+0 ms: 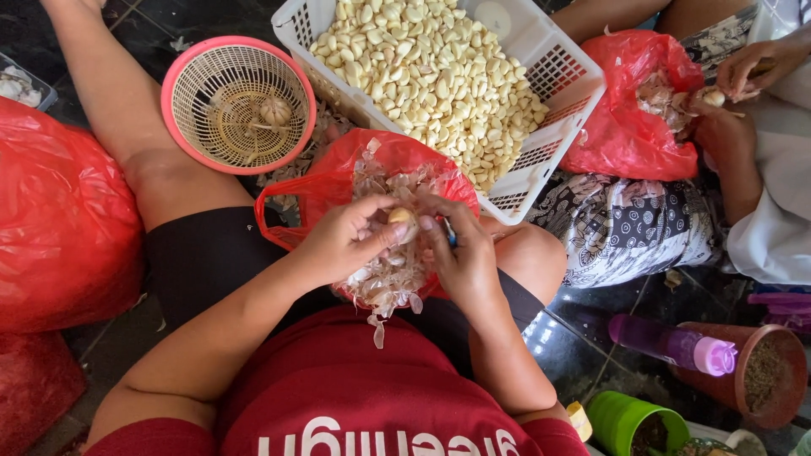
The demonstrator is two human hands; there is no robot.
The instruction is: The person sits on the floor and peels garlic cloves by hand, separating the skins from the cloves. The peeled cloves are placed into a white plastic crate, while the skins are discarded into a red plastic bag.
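A white slotted plastic crate (557, 76) heaped with peeled pale garlic cloves (431, 67) is sitting at the top centre of the frame, its near corner reaching down just above the person's hands. To its left, in the upper left, a round pink plastic basket (238, 105) is holding a single whole garlic bulb (275, 110). A large red plastic sack (59, 219) is filling the left edge. In the middle, a red plastic bag (338, 169) full of papery garlic skins (390, 279) is lying open on the person's lap, directly under both hands. At the upper right another person's hands (743, 76) are working over a second red bag (625, 127). At the lower right a purple plastic bottle (672, 344) is lying on its side on the dark tiled floor beside a brown pot (760, 380) and a green cup (629, 418).

The left hand (342, 241) is closing its grip on a small yellowish garlic clove (400, 218), thumb and fingertips pinching it at the centre of the frame, just above the skins. The right hand (460, 257) is curling in from the right, its fingertips touching the same clove; a small blue-handled tool (450, 234) is peeking out between its fingers, so its grip is closed around that handle.

The clove is mostly covered by fingers; its long axis seems to be running roughly left to right, though which end is pointing where cannot be told.
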